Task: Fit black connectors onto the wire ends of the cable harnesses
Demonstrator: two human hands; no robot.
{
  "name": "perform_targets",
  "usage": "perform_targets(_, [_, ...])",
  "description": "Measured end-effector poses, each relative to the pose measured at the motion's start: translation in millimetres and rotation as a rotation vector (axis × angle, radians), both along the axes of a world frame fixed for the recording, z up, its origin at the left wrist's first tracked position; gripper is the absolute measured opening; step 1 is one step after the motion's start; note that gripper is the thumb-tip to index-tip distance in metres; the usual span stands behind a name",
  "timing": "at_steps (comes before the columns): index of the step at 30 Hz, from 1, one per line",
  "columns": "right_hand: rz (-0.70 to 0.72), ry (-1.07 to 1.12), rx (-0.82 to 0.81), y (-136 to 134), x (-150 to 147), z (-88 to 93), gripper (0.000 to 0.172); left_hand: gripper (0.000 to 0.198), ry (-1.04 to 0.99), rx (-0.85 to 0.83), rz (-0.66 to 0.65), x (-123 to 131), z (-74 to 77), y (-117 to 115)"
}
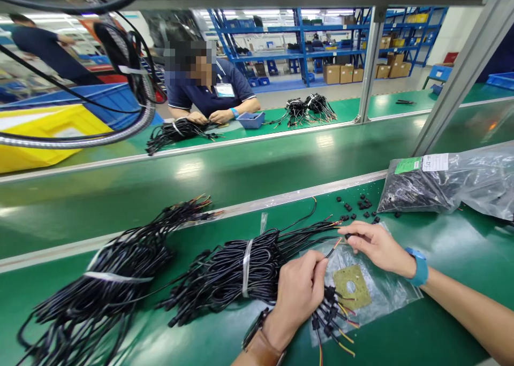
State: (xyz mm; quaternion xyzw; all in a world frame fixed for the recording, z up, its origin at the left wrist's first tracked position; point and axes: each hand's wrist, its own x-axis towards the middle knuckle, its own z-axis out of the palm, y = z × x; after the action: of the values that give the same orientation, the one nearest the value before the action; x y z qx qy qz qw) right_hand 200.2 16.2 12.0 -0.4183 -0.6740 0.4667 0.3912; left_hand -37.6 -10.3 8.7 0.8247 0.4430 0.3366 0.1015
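My left hand (299, 283) is closed on a black cable (333, 248), whose bare red and yellow wire ends point up toward my right hand. Between the thumb and fingers of my right hand (375, 245) is a small black plastic piece (347, 237), close to those wire ends. Beside my left hand lies a tied bundle of black cables (225, 275) with a white band (247, 269) round it. Below my hands, several cable ends with black fittings (331, 312) fan out over a clear plastic bag (387, 296) and a yellowish square card (363, 296) with a hole.
Another cable bundle (128, 259) lies left. Loose black pieces (364, 203) are scattered near a filled plastic bag (421, 189) at right. Across the green bench (273, 157), a co-worker (233, 85) handles cables beside a blue bin (251, 121). A metal post (453, 71) slants at right; hoses hang upper left.
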Motion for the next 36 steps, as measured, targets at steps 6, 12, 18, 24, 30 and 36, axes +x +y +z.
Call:
perform_targets(6, [0.043, 0.13, -0.13, -1.7, -3.9, -10.6, 0.031, 0.015, -0.002, 0.031, -0.002, 0.3, 0.6, -0.1])
perform_targets(12, [0.032, 0.102, -0.131, -2.3, -5.4, -7.4, 0.029, 0.015, -0.006, 0.023, -0.011, 0.3, 0.1, -0.3])
perform_targets(18, [0.033, 0.053, -0.112, -3.7, -6.3, -2.9, 0.029, 0.017, 0.027, 0.019, -0.029, -0.6, -0.4, -0.1])
perform_targets(24, [0.032, 0.027, -0.079, -3.5, -6.0, -3.2, 0.029, 0.015, 0.054, 0.017, -0.072, -1.6, -3.6, -0.1])
perform_targets(30, [0.053, 0.0, -0.02, -2.2, -4.0, -2.2, 0.022, 0.015, 0.05, 0.01, -0.059, -1.1, -3.9, 0.2])
perform_targets(36, [0.07, -0.038, 0.036, -1.8, -2.2, 1.8, 0.02, 0.016, 0.062, 0.007, -0.052, -0.8, -2.5, -0.3])
